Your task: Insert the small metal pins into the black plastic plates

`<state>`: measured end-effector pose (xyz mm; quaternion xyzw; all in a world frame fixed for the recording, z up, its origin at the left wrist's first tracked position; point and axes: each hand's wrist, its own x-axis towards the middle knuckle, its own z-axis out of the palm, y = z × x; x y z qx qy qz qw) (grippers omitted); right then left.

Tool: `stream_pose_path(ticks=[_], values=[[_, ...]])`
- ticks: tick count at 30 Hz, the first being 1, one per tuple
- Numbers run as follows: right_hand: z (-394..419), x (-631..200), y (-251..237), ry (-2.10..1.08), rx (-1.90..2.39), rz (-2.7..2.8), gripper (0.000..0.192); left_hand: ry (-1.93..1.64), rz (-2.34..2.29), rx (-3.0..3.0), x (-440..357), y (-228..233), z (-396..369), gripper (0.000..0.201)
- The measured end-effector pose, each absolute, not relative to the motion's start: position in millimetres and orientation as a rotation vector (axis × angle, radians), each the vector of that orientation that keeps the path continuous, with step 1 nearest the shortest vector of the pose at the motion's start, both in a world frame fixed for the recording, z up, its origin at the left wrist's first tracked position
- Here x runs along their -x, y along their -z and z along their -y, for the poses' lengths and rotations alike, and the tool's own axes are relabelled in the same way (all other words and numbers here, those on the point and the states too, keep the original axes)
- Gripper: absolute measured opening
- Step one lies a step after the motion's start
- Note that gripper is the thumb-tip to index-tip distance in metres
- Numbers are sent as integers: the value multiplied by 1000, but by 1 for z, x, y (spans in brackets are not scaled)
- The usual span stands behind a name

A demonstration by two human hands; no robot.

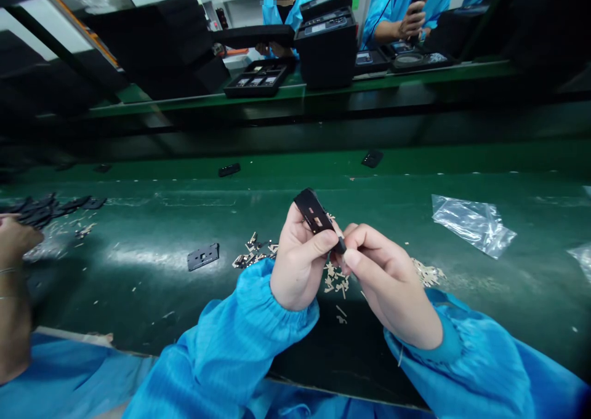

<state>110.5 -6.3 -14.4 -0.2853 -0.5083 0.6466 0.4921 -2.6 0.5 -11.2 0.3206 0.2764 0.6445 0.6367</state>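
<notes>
Head view, frame centre: a black plastic part (315,213) is pinched w/ the left hand (299,265), fingers closed on it, tilted up-left. Its lower end is gripped by the right hand (390,277), fingers curled; small metal clips (252,253) lie scattered on the green belt (138,283) just left, another flat black part (202,256) further left.

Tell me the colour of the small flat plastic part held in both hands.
Black; the small flat plastic part shows best in the head view.
</notes>
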Motion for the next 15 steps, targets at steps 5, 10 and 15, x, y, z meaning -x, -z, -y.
stream_pose_path(ticks=[5, 10, 15], values=[[6, -109, 14, -1551, 727, 1228, 16, -1483, -681, -729, 2, 10, -1, 29], [5, -109, 15, -1550, 747, 1244, 21, -1442, -742, -685, 3, 5, 0, 29], [-2, -119, 13, -1565, 679, 1395, 27, -1334, -726, -590, 4, -1, 2, 25]])
